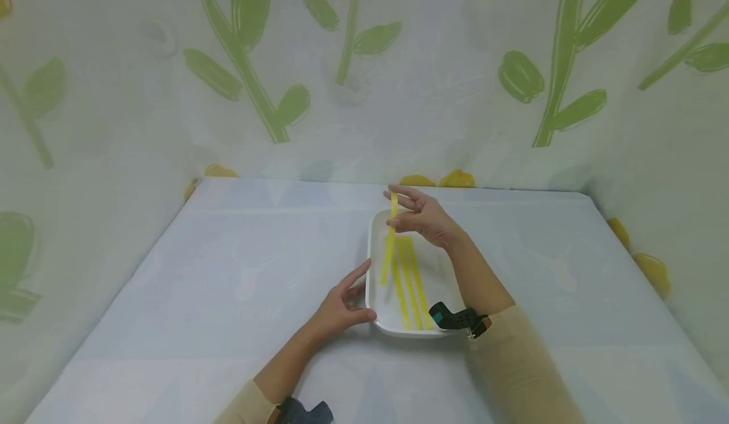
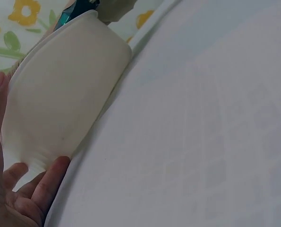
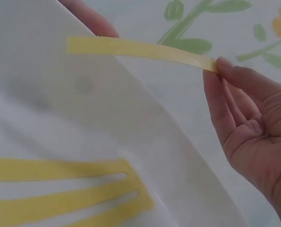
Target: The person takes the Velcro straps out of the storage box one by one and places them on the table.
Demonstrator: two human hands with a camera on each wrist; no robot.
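My right hand (image 1: 424,220) pinches one end of a flat yellow strip (image 1: 387,262) between thumb and fingertips. The strip hangs down over the left part of a white tray (image 1: 444,269); in the right wrist view its free end points left. Inside the tray lie more yellow strips (image 3: 50,169), seemingly joined at one end. At the tray's left side, my left hand (image 1: 340,307) holds it, thumb at the rim. The left wrist view shows fingers (image 2: 50,182) of that hand against the tray's outer wall.
The tray stands on a table with a pale cloth (image 1: 256,272). Behind it hangs a curtain (image 1: 427,95) printed with green stems and yellow flowers, which also runs down both sides. Each wrist wears a dark camera mount (image 1: 455,318).
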